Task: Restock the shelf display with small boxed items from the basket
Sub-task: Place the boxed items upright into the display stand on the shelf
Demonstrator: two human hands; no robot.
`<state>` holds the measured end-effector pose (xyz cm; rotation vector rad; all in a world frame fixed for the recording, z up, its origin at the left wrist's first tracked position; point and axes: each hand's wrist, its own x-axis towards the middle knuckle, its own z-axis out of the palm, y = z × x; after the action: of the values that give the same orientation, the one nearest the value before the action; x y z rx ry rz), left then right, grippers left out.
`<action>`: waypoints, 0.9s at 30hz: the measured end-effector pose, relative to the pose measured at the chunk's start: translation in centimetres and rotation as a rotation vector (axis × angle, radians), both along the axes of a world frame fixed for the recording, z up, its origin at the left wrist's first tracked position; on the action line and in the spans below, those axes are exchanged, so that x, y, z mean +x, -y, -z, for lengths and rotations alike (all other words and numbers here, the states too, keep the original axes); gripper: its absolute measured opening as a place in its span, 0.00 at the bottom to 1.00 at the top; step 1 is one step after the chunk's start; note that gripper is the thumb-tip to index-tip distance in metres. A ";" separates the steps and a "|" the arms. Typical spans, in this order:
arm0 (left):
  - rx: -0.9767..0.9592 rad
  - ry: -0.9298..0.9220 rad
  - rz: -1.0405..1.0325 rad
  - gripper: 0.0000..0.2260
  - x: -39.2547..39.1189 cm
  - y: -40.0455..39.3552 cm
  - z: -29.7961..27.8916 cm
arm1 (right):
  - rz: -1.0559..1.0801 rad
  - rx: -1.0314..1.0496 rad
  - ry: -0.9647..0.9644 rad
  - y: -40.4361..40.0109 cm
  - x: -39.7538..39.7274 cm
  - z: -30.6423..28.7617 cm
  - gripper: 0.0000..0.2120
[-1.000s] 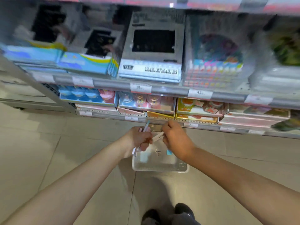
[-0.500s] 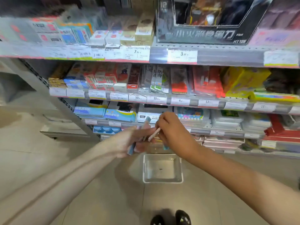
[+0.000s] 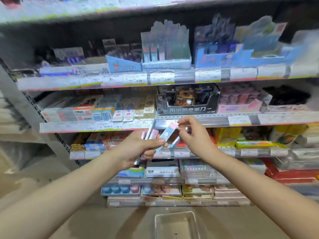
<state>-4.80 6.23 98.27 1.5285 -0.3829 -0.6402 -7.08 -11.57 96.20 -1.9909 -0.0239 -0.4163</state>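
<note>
My left hand (image 3: 138, 149) is raised in front of the shelves and grips a fanned bunch of slim pink-and-blue boxes (image 3: 150, 131). My right hand (image 3: 193, 135) pinches the upper end of one of those slim boxes (image 3: 170, 135), which tilts between both hands. The clear plastic basket (image 3: 177, 225) stands on the floor below, between my arms, and looks empty. A matching pale blue display box (image 3: 166, 47) with similar slim boxes stands on the upper shelf above my hands.
Shelves (image 3: 120, 125) packed with stationery rise in front of me, each edge lined with price tags. A black display carton (image 3: 188, 102) sits just above my hands. Flat boxed sets (image 3: 162, 190) fill the lowest shelf. Tiled floor (image 3: 34, 178) spreads to the left.
The view has tilted up from the floor to the higher shelves. Both hands rose with the slim boxes from above the basket to mid-shelf height, and the basket now lies at the bottom edge.
</note>
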 end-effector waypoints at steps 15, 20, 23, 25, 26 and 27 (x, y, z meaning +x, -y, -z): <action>-0.002 0.312 -0.176 0.02 5.7 7.7 -4.7 | -0.332 0.180 -0.090 5.8 6.5 -6.6 0.14; 0.066 0.452 -0.237 0.07 9.8 9.6 -6.3 | -0.339 0.041 0.055 8.5 10.8 -9.2 0.14; 0.215 0.660 -0.328 0.05 12.5 9.7 -8.4 | -0.296 -0.019 0.167 10.5 13.5 -12.0 0.08; 0.376 0.890 -0.372 0.07 14.2 9.2 -9.7 | -0.282 -0.050 0.217 11.1 15.3 -13.7 0.05; 0.476 1.007 -0.371 0.08 15.0 8.9 -10.2 | -0.277 -0.079 0.239 11.2 16.3 -14.3 0.07; 0.553 1.106 -0.358 0.09 15.5 8.7 -10.6 | -0.274 -0.122 0.261 11.1 17.0 -14.8 0.08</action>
<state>10.71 -2.46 108.87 2.3317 -0.7641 0.4973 9.94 -22.70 111.01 -2.0037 -0.4910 -0.5021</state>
